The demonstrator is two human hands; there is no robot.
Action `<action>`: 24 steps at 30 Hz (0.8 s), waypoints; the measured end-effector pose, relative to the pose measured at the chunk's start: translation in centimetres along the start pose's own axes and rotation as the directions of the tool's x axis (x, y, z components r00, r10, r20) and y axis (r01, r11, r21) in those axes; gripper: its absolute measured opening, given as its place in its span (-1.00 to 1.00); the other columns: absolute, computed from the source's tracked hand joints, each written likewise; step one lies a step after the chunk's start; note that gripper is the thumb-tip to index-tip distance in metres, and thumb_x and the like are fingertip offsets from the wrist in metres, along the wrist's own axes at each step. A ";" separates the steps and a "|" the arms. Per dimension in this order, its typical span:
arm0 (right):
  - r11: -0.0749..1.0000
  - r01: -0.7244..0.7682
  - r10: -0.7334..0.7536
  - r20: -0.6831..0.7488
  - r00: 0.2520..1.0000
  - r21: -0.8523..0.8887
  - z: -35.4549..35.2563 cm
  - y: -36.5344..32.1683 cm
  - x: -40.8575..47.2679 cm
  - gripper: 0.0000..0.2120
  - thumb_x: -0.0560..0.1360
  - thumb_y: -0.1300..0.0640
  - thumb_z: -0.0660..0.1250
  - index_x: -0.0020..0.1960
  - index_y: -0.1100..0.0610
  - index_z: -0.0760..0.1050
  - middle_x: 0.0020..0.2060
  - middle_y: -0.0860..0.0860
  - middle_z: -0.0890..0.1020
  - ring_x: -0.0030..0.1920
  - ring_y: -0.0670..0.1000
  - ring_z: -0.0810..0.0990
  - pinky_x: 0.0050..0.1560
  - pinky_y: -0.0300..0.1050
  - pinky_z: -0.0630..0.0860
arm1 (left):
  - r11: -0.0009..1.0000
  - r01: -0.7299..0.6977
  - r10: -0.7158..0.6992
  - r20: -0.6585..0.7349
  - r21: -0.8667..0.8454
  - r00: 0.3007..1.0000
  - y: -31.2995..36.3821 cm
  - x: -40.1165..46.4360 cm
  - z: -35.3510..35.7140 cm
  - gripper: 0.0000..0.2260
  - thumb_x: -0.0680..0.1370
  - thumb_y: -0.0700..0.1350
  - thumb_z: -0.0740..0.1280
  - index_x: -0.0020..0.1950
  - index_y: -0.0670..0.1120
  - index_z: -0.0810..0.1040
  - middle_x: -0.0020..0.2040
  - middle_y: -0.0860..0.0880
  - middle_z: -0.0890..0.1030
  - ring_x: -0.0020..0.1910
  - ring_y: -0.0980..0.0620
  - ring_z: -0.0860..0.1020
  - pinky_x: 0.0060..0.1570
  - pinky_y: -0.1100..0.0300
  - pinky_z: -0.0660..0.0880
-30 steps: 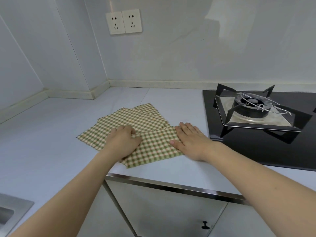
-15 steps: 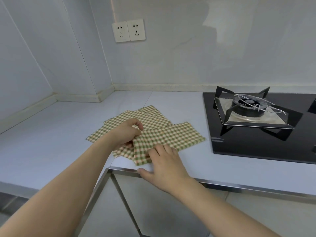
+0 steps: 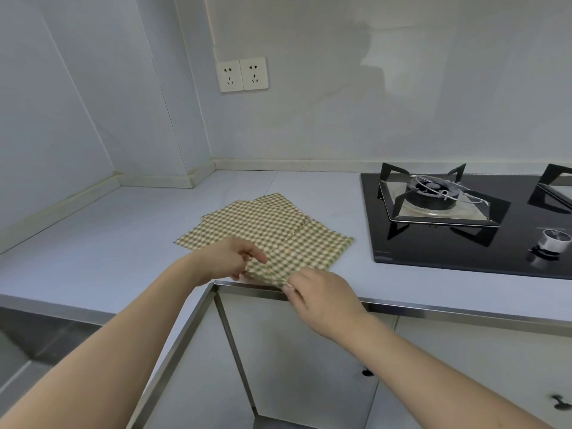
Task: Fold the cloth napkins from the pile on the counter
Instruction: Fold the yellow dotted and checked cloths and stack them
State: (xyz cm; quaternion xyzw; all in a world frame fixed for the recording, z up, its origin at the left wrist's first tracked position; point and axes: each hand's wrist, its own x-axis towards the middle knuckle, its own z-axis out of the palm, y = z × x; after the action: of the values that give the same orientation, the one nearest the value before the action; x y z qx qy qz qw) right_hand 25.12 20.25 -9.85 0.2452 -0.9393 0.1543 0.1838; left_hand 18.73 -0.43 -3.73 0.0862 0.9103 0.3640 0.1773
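- The counter (image 3: 93,243) is carrying the work, its steel-edged front lip running just below both hands; the black gas hob (image 3: 464,243) is sitting to the right, apart from the cloth.
- The pile of checked napkins (image 3: 247,224) is lying fanned near the front edge of the counter, left of the hob; the count of sheets cannot be told.
- The top napkin (image 3: 303,246) is resting on the right side of the pile, its near edge reaching the counter lip. A second ago both palms were pressing flat on it; they are now taking hold of its near edge instead, so smoothing is judged finished and a fold is beginning.
- The left hand (image 3: 227,258) is pinching the near-left corner between thumb and curled fingers.
- The right hand (image 3: 322,292), which was lying flat at the napkin's right edge, is now gripping the near-right corner at the lip, fingers curled.
- Judgement: no crease is showing yet; the task is at an early stage, and the loose sheets beneath could be dragging along when the edge is carried over.
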 end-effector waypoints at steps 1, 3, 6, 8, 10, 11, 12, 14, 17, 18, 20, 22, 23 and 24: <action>0.997 -0.051 0.048 0.047 0.998 0.063 -0.7 0.1 -0.4 -0.70 0.62 -0.04 0.07 -0.21 0.07 0.38 -0.26 -0.02 0.51 -0.25 0.03 0.50 -0.28 -0.05 0.36 | 0.999 -0.004 0.006 0.041 -0.039 0.999 -0.5 -0.6 0.0 -0.58 0.45 -0.45 0.19 0.11 -0.05 0.63 -0.15 0.06 0.61 -0.16 0.12 0.59 -0.17 0.27 0.51; 0.957 -0.169 0.144 0.123 0.982 0.234 -1.8 0.3 -1.2 -0.65 0.63 -0.05 0.09 -0.29 0.04 0.29 -0.35 -0.08 0.45 -0.31 -0.02 0.43 -0.26 -0.02 0.36 | 0.997 -0.036 0.045 0.125 -0.074 0.991 -1.3 -1.4 -0.1 -0.66 0.45 -0.37 0.33 0.14 -0.06 0.61 -0.05 -0.03 0.69 -0.06 0.09 0.64 -0.11 0.26 0.51; 0.859 -0.293 0.252 0.150 0.956 0.419 -2.9 0.8 -1.6 -0.60 0.62 -0.03 0.16 -0.36 0.05 0.24 -0.48 -0.09 0.35 -0.46 -0.12 0.29 -0.38 -0.13 0.23 | 0.995 -0.074 0.083 0.141 -0.070 0.986 -1.6 -2.3 -0.2 -0.78 0.46 -0.29 0.41 0.07 -0.08 0.62 -0.02 -0.03 0.69 -0.10 0.12 0.60 -0.11 0.24 0.48; 0.809 -0.332 0.299 0.147 0.943 0.485 -3.3 1.2 -1.7 -0.62 0.61 0.01 0.19 -0.35 0.09 0.25 -0.49 -0.10 0.31 -0.48 -0.13 0.24 -0.41 -0.17 0.17 | 0.993 -0.098 0.105 0.093 -0.072 0.990 -1.4 -2.4 -0.1 -0.92 0.52 -0.20 0.40 -0.03 -0.06 0.64 -0.15 0.04 0.67 -0.15 0.15 0.57 -0.10 0.22 0.49; 0.760 -0.363 0.342 0.143 0.929 0.538 -3.5 1.7 -1.5 -0.66 0.61 0.04 0.20 -0.31 0.13 0.30 -0.47 -0.08 0.33 -0.46 -0.13 0.26 -0.39 -0.15 0.20 | 0.989 -0.124 0.128 0.050 -0.081 0.990 -0.8 -2.5 0.2 -0.95 0.55 -0.10 0.39 -0.07 0.01 0.65 -0.16 0.13 0.64 -0.12 0.15 0.56 -0.05 0.21 0.47; 0.731 -0.382 0.367 0.147 0.919 0.566 -3.5 1.9 -1.3 -0.67 0.60 0.04 0.21 -0.28 0.19 0.34 -0.45 -0.04 0.36 -0.43 -0.12 0.29 -0.36 -0.13 0.23 | 0.988 -0.130 0.134 0.040 -0.086 0.990 -0.5 -2.4 0.5 -0.94 0.55 -0.06 0.38 -0.03 0.04 0.65 -0.09 0.16 0.65 -0.06 0.15 0.57 -0.02 0.21 0.45; 0.698 -0.405 0.390 0.160 0.907 0.591 -3.5 2.2 -1.1 -0.66 0.60 0.02 0.21 -0.22 0.25 0.39 -0.40 0.02 0.43 -0.38 -0.10 0.36 -0.31 -0.10 0.29 | 0.987 -0.134 0.138 0.036 -0.093 0.990 -0.2 -2.2 0.8 -0.90 0.55 -0.03 0.38 0.04 0.05 0.64 0.00 0.15 0.66 0.01 0.15 0.57 0.00 0.23 0.42; 0.641 -0.443 0.434 0.180 0.883 0.626 -3.6 2.7 -0.6 -0.60 0.54 -0.08 0.22 -0.09 0.31 0.46 -0.26 0.20 0.57 -0.28 -0.01 0.47 -0.21 -0.03 0.44 | 0.982 -0.140 0.144 0.025 -0.129 0.989 0.5 -1.5 1.6 -0.82 0.56 -0.01 0.36 0.12 0.00 0.63 0.08 0.11 0.66 0.11 0.12 0.57 0.05 0.25 0.39; 0.646 -0.462 0.457 0.178 0.872 0.607 -4.0 4.3 0.3 -0.63 0.54 -0.06 0.25 -0.13 0.27 0.48 -0.34 0.11 0.55 -0.34 -0.03 0.47 -0.26 -0.06 0.44 | 0.964 -0.122 0.103 -0.090 -0.238 0.991 1.5 0.5 2.6 -0.77 0.57 0.02 0.35 0.12 -0.07 0.63 0.10 0.09 0.66 0.10 0.03 0.59 0.08 0.21 0.45; 0.668 -0.464 0.458 0.170 0.873 0.582 -4.3 4.9 0.7 -0.67 0.56 -0.02 0.25 -0.15 0.25 0.50 -0.38 0.03 0.53 -0.36 -0.05 0.45 -0.29 -0.10 0.38 | 0.953 -0.107 0.072 -0.132 -0.283 0.989 2.0 1.2 2.9 -0.71 0.56 0.04 0.36 0.12 -0.15 0.61 0.07 0.06 0.65 0.03 -0.01 0.59 0.00 0.19 0.46; 0.699 -0.467 0.467 0.150 0.872 0.542 -4.7 6.5 1.7 -0.71 0.57 0.01 0.26 -0.14 0.23 0.53 -0.37 -0.03 0.53 -0.36 -0.06 0.44 -0.30 -0.13 0.32 | 0.936 -0.104 0.039 -0.193 -0.336 0.980 2.8 2.8 3.6 -0.62 0.53 0.07 0.36 0.02 -0.28 0.54 -0.08 -0.06 0.58 -0.14 -0.03 0.50 -0.16 0.10 0.42; 0.711 -0.474 0.469 0.152 0.870 0.519 -4.8 8.1 2.7 -0.71 0.57 0.01 0.27 -0.10 0.24 0.55 -0.32 0.02 0.57 -0.32 -0.04 0.45 -0.29 -0.13 0.32 | 0.947 -0.107 0.026 -0.258 -0.303 0.966 3.7 4.4 4.6 -0.69 0.55 0.03 0.34 -0.22 -0.19 0.44 -0.29 -0.05 0.47 -0.31 0.01 0.41 -0.32 0.16 0.32; 0.715 -0.486 0.471 0.168 0.866 0.501 -4.9 8.8 3.2 -0.71 0.56 0.01 0.27 -0.10 0.24 0.56 -0.29 0.05 0.59 -0.31 -0.03 0.46 -0.28 -0.13 0.34 | 0.962 -0.105 0.027 -0.295 -0.253 0.955 4.0 5.2 5.0 -0.71 0.56 0.01 0.32 -0.26 -0.13 0.39 -0.33 -0.03 0.41 -0.36 0.04 0.36 -0.37 0.19 0.28; 0.720 -0.504 0.475 0.191 0.859 0.477 -4.7 9.5 3.7 -0.71 0.56 0.00 0.28 -0.12 0.24 0.55 -0.30 0.06 0.59 -0.31 -0.02 0.47 -0.26 -0.13 0.34 | 0.974 -0.105 0.035 -0.324 -0.202 0.945 4.3 5.9 5.5 -0.73 0.58 0.00 0.29 -0.24 -0.11 0.39 -0.33 -0.03 0.40 -0.36 0.05 0.36 -0.37 0.19 0.28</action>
State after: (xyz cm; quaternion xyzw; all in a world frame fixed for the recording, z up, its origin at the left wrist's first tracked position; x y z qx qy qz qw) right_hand 18.45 28.46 -6.01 0.0323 -0.8996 0.4337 0.0389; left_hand 15.51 7.80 -5.97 0.0391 0.8783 0.4760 0.0234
